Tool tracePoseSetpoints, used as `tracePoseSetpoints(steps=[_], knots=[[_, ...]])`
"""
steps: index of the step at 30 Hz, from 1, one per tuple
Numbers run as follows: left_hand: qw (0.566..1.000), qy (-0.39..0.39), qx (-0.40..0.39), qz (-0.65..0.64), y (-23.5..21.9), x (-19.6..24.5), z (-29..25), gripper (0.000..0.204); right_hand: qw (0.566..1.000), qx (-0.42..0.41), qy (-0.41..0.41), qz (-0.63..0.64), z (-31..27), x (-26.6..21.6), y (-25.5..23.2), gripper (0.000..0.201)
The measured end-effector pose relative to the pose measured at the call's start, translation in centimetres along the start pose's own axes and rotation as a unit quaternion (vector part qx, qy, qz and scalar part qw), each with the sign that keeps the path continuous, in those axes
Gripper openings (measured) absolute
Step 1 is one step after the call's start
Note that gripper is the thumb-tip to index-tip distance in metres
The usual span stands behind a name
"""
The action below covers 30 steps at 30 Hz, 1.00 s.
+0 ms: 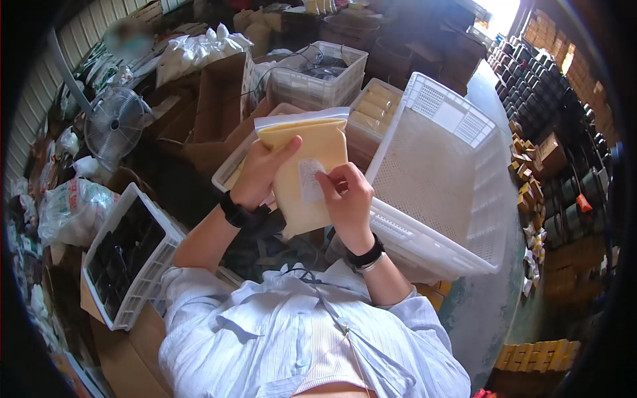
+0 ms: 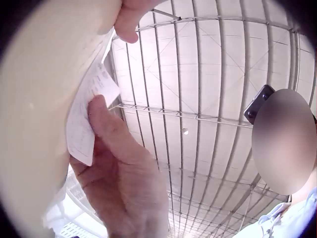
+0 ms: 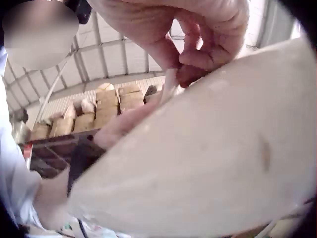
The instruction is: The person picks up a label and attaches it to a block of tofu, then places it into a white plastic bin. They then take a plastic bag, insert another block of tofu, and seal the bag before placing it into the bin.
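A yellow bag (image 1: 325, 142) is held up beside a large white crate (image 1: 431, 172).
The left hand (image 1: 265, 171) grips the bag, its other fingers hidden behind; the right hand (image 1: 350, 199) has fingers clamped on the label (image 1: 308, 184), whose print is unreadable. Dark contents blur in the left crate (image 1: 151, 273); a fan (image 1: 114, 126), grey floor (image 1: 492, 292) and ribbed roof (image 2: 213, 64) surround.

The right hand (image 3: 153, 25) pinches a whitish flap (image 3: 170, 83) rising from a pale bag (image 3: 198, 153).
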<state>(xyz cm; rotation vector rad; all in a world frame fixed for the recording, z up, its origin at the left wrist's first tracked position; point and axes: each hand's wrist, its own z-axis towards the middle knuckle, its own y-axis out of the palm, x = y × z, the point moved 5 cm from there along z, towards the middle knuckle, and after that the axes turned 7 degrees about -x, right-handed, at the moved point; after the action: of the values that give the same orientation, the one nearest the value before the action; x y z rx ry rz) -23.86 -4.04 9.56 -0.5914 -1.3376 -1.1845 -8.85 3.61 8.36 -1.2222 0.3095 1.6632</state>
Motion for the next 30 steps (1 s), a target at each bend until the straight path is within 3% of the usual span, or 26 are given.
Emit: tracePoseSetpoints(steps=[1,3,4,6,9,13,16,17,19,23,24,26,28,30], knots=[[1.000,0.002,-0.006,-0.002,0.0,0.0,0.0,0.038,0.997,0.017,-0.061,-0.053,-0.1,-0.2,-0.1,0.022],[1.000,0.009,-0.011,-0.001,0.3,0.3,-0.2,0.039,0.991,0.056,-0.105,-0.068,-0.1,-0.8,-0.9,0.031],[1.000,0.016,-0.011,0.001,0.6,0.7,-0.3,0.040,0.993,0.077,-0.089,-0.031,0.1,-1.1,-1.6,0.037],[1.000,0.021,-0.020,-0.002,1.4,1.4,-0.4,0.042,0.987,-0.048,-0.034,0.147,0.9,0.0,-1.8,0.048],[0.998,0.038,-0.036,0.032,3.3,1.7,-0.8,0.051,0.912,-0.160,0.043,0.375,1.2,0.1,-2.7,0.051],[0.972,0.123,-0.024,0.200,5.0,-2.1,-0.7,0.071,0.940,-0.025,0.046,0.338,1.3,1.5,-5.5,0.041],[0.955,0.157,-0.011,0.252,7.2,-2.6,-0.8,0.073,0.975,0.008,0.054,0.217,1.6,2.6,-7.1,0.042],[0.952,0.165,-0.007,0.258,8.1,-2.2,-0.8,0.072,0.967,0.012,0.055,0.247,1.6,2.5,-7.6,0.043],[0.969,0.107,0.001,0.222,8.7,-2.6,0.1,0.064,0.950,0.019,0.056,0.306,1.3,2.0,-8.4,0.044],[0.999,-0.021,-0.008,0.033,10.0,-3.2,2.1,0.048,0.993,0.011,0.023,0.118,-0.3,1.8,-9.8,0.060],[0.998,-0.027,-0.004,0.055,9.7,-3.8,2.8,0.040,0.997,0.005,0.006,0.074,-0.8,0.6,-10.2,0.064],[0.998,-0.032,-0.016,0.056,10.4,-4.2,3.2,0.049,0.999,-0.004,-0.010,0.052,-1.0,0.3,-11.0,0.070],[0.994,-0.009,-0.052,0.098,11.4,-4.2,2.9,0.060,0.995,-0.015,-0.004,0.101,-1.2,1.5,-11.7,0.073],[0.977,0.049,-0.108,0.177,12.3,-3.6,2.6,0.073,0.970,-0.025,0.055,0.236,-1.3,2.5,-12.8,0.068]])
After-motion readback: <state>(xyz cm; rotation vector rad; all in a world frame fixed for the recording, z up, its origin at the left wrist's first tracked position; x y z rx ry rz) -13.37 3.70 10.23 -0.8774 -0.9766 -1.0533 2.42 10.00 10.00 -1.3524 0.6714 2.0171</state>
